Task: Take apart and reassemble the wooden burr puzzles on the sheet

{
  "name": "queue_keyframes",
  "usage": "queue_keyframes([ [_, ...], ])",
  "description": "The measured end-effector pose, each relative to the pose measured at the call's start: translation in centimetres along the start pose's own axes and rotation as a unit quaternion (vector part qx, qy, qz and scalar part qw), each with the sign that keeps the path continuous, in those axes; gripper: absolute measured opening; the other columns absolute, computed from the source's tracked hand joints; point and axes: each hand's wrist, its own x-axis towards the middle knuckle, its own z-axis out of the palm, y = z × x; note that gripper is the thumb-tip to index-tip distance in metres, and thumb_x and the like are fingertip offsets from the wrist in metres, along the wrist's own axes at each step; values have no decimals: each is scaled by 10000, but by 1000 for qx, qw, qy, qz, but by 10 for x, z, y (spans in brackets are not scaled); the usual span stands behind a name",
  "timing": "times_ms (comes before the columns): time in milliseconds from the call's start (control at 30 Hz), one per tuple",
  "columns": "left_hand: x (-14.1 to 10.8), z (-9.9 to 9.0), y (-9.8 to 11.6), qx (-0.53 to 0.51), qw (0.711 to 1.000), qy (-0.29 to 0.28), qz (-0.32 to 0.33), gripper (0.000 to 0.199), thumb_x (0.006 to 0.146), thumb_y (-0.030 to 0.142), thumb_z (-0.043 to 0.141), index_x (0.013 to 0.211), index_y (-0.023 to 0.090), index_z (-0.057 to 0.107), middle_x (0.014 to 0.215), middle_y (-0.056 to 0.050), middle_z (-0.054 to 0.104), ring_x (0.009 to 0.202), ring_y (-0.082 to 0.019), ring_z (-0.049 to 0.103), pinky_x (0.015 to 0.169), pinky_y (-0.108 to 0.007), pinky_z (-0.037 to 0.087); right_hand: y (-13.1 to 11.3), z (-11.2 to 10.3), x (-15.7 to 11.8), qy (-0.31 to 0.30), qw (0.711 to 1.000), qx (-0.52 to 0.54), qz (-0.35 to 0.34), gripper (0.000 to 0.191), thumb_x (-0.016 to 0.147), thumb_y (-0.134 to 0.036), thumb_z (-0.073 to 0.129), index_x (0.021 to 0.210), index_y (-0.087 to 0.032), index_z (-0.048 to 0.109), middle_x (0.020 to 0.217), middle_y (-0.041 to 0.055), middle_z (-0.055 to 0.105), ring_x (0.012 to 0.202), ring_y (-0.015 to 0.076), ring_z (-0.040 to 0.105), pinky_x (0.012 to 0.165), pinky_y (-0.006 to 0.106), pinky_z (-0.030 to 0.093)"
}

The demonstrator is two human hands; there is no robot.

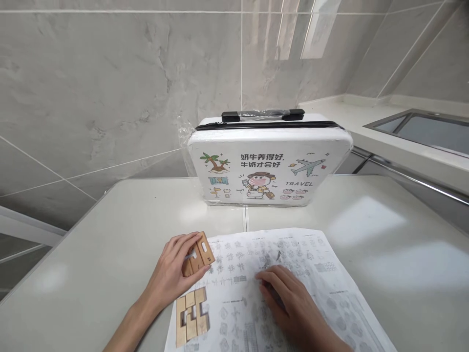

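Note:
My left hand [174, 269] is closed around flat wooden puzzle pieces [207, 252] with cut-out slots, pinched between thumb and fingers. The numbers 1 and 2 are marked on them. Just below, more notched wooden pieces [202, 325] lie side by side on the printed sheet [311, 244]. My right hand [287, 303] rests on the sheet, palm down. Its fingers are loosely bent, with a gap between them and the thumb, and no object shows in it. The sheet carries small grey line diagrams and faint text, too small to read.
A white suitcase [271, 171] with cartoon prints and a black handle, partly in clear plastic, stands behind the sheet. Under everything is a pale glossy table [120, 234]. A counter with a sink [425, 129] is at the right, and a grey tiled wall [110, 83] behind.

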Motion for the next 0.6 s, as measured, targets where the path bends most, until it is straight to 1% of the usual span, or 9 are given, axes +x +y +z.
queue_keyframes([
  [167, -2, 0, -3, -4, 999, 9, -35, 753, 923, 544, 755, 1562, 265, 472, 1414, -149, 647, 1226, -349, 681, 951, -449, 627, 0, 1, 0, 9, 1000, 3, 2, 179, 1124, -223, 460, 1205, -255, 617, 1024, 78, 720, 898, 258, 722, 779, 413, 636],
  [267, -1, -3, -2, -9, 999, 14, -47, 746, 913, 562, 762, 1540, 271, 481, 1420, -147, 640, 1233, -352, 693, 969, -454, 628, -1, 1, 0, 6, 1000, 12, 10, 166, 1124, -227, 465, 1175, -256, 621, 1032, 76, 717, 914, 257, 719, 798, 413, 630],
  [333, 2, -7, 4, -15, 999, 21, -48, 731, 917, 563, 759, 1532, 284, 479, 1423, -141, 643, 1244, -356, 695, 979, -464, 628, -2, -1, 0, 3, 999, 28, 21, 169, 1129, -245, 461, 1159, -256, 627, 1046, 78, 716, 940, 259, 716, 828, 421, 623],
  [400, 5, -12, 16, -25, 999, 28, -34, 740, 912, 555, 772, 1537, 296, 473, 1430, -137, 641, 1252, -360, 692, 986, -474, 629, -4, -5, 1, -5, 997, 64, 35, 196, 1138, -273, 445, 1168, -259, 638, 1059, 80, 715, 941, 252, 711, 834, 414, 613],
  [500, 10, -18, 45, -61, 998, 30, 13, 790, 904, 514, 803, 1579, 315, 443, 1464, -145, 615, 1306, -368, 656, 1019, -492, 624, -8, -14, 4, -19, 982, 171, 72, 231, 1145, -355, 452, 1162, -265, 663, 1034, 78, 716, 909, 235, 706, 791, 373, 607],
  [567, 14, -18, 68, -92, 994, 22, 55, 855, 881, 504, 831, 1606, 315, 419, 1459, -159, 607, 1328, -382, 634, 1020, -506, 629, -10, -18, 5, -25, 956, 272, 104, 267, 1142, -436, 474, 1198, -268, 673, 1052, 84, 730, 920, 235, 722, 803, 371, 622],
  [600, 17, -16, 80, -102, 993, 7, 66, 886, 874, 486, 846, 1620, 315, 401, 1463, -168, 599, 1357, -391, 609, 1032, -506, 623, -11, -19, 5, -26, 938, 324, 118, 305, 1139, -477, 474, 1252, -271, 669, 1085, 93, 739, 939, 240, 734, 826, 386, 632],
])
